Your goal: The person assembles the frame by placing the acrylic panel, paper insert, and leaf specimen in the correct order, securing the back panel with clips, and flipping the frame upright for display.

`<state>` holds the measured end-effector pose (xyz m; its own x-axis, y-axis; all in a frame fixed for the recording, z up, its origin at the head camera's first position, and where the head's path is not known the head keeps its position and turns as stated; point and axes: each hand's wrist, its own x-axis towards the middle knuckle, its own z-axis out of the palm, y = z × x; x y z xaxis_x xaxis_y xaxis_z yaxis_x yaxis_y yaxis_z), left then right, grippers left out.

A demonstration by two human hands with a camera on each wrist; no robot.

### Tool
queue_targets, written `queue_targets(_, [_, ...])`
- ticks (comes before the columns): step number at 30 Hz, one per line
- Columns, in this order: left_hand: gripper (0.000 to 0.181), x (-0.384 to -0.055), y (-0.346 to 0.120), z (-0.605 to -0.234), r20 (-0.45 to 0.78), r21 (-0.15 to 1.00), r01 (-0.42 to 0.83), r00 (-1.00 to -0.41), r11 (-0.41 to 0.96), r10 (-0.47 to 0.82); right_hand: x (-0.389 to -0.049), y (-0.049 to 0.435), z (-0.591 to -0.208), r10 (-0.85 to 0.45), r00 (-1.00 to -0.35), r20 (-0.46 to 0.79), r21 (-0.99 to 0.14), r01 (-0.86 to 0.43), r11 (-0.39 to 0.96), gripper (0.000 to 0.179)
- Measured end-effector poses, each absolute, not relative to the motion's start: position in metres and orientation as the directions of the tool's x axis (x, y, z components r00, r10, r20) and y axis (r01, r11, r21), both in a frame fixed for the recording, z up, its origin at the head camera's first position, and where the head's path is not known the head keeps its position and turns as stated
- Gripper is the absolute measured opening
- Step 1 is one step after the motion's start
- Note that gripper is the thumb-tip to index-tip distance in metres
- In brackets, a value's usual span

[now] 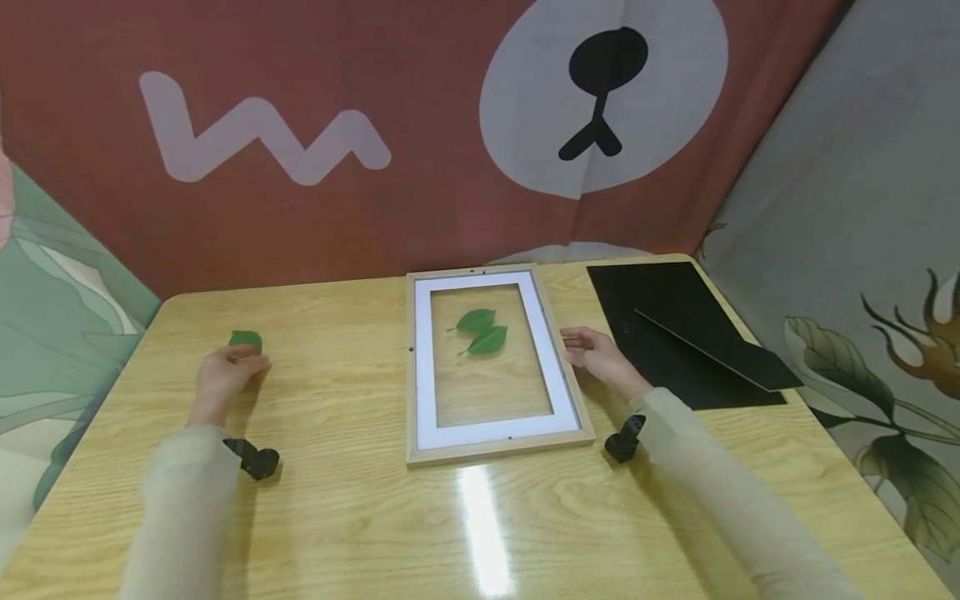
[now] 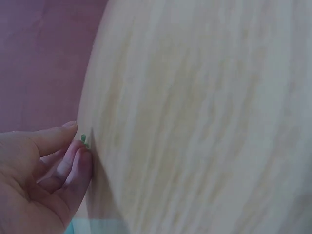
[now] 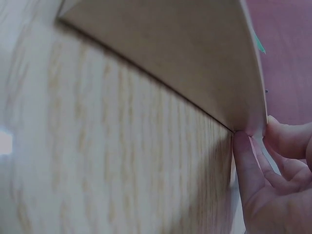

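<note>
On the left of the table, my left hand (image 1: 225, 377) pinches a small green leaf (image 1: 246, 337) between thumb and fingers. Only a bit of its green shows at the fingertips in the left wrist view. A light wooden picture frame (image 1: 412, 392) with a white mat (image 1: 425, 358) lies flat in the middle. Inside the mat opening are two green leaves (image 1: 487, 340), side by side with stems to the left. My right hand (image 1: 597, 357) holds the frame's right edge, with one digit on top and another low against its side, as the right wrist view shows.
At the right of the table lies a black board (image 1: 645, 287), with a raised black flap (image 1: 720, 354) slanting up from it. A brown-red cloth (image 1: 300, 225) hangs behind the table's back edge. Patterned cloths hang at both sides.
</note>
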<state>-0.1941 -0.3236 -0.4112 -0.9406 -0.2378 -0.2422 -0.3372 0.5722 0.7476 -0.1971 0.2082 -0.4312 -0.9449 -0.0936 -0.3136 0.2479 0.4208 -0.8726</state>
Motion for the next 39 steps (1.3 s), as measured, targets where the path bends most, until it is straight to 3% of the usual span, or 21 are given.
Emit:
queue_targets(15, [0.038,-0.199,-0.315,-0.423,-0.135,0.629,-0.307,-0.948,0.714,-0.289,-0.197,0.208,-0.431,-0.108,-0.946,-0.307,-0.879,0.238,0.413,0.047])
queue_targets(20, [0.036,-0.201,-0.314,-0.422,-0.148,0.644,-0.308,-0.948,0.701,-0.281,-0.197,0.210,-0.430,-0.102,-0.946,-0.309,-0.871,0.238,0.430,0.047])
queue_targets(28, [0.047,-0.197,-0.315,-0.419,-0.156,0.648,-0.335,-0.937,0.684,-0.312,-0.198,0.211,-0.430,-0.107,-0.945,-0.308,-0.871,0.236,0.430,0.048])
queue_targets(34, [0.036,-0.199,-0.316,-0.422,-0.095,0.628,-0.330,-0.931,0.704,-0.352,-0.197,0.212,-0.432,-0.112,-0.945,-0.307,-0.873,0.232,0.430,0.048])
queue_targets(39, [0.034,-0.197,-0.317,-0.419,-0.155,0.636,-0.344,-0.934,0.691,-0.321,-0.196,0.211,-0.432,-0.111,-0.949,-0.297,-0.875,0.224,0.429,0.047])
